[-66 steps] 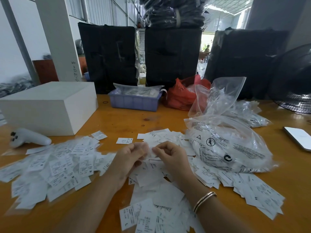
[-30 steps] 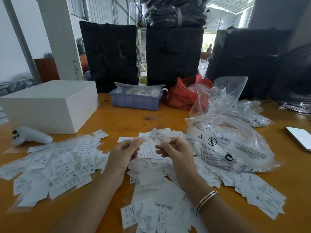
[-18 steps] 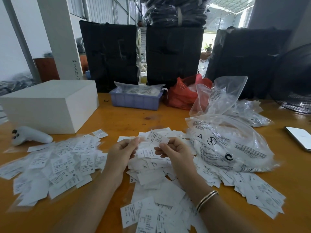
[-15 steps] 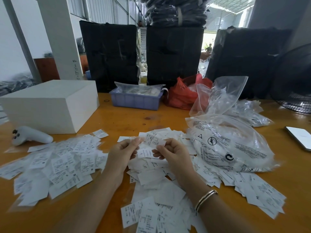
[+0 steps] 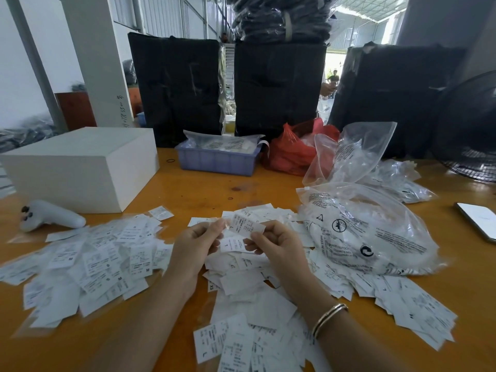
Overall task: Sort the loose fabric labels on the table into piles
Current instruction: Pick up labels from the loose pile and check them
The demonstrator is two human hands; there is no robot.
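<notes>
- Labels (image 5: pixel 88 261) are lying in a loose spread on the orange surface (image 5: pixel 204 191) to my left, with more heaped beneath and in front of my wrists.
- My left hand (image 5: pixel 194 247) is curling its fingers and pinching one edge of a single label (image 5: pixel 245 226).
- My right hand (image 5: pixel 276 244) is pinching the same label's other edge, fingers curled.
- A clear plastic bag (image 5: pixel 367 237) is sitting just right of my hands.
- A white box (image 5: pixel 80 167) is standing far left, a white controller (image 5: pixel 51 215) beside it.
</notes>
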